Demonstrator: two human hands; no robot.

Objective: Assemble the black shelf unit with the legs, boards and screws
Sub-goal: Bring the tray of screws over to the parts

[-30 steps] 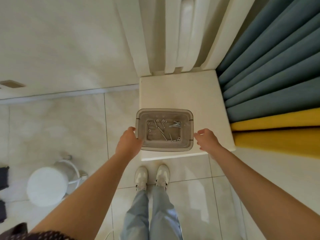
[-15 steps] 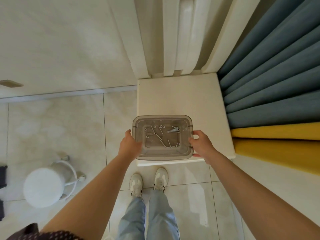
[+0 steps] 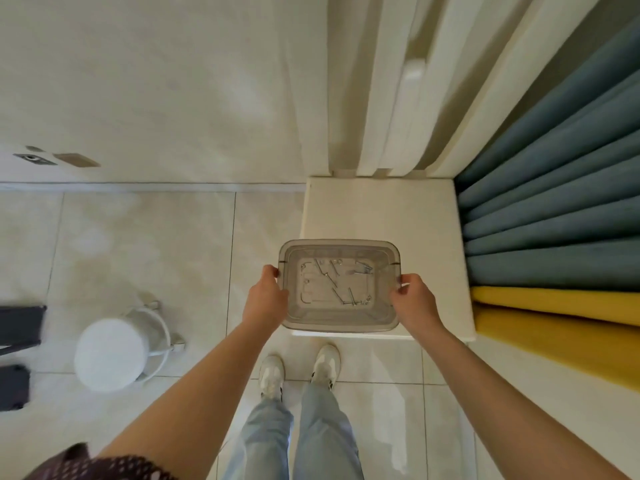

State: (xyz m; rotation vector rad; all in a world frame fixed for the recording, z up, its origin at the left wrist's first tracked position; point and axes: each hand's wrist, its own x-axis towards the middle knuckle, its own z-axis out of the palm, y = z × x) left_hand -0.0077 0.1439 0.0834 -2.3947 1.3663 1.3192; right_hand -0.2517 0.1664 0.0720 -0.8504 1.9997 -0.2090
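Left hand (image 3: 265, 301) and right hand (image 3: 414, 303) each curl fingers round a short side of the clear tub (image 3: 337, 244), held level so the screws (image 3: 346, 296) don't spill. It's over the front left corner of the white ledge (image 3: 381, 209), ready to carry I'd guess.

Only one view is supplied, wide-angle, worn on the head. It is aimed almost straight down along the body: the clear bin (image 3: 339, 285) is framed near, at centre, the shoes (image 3: 272, 375) and floor (image 3: 138, 244) farther below.
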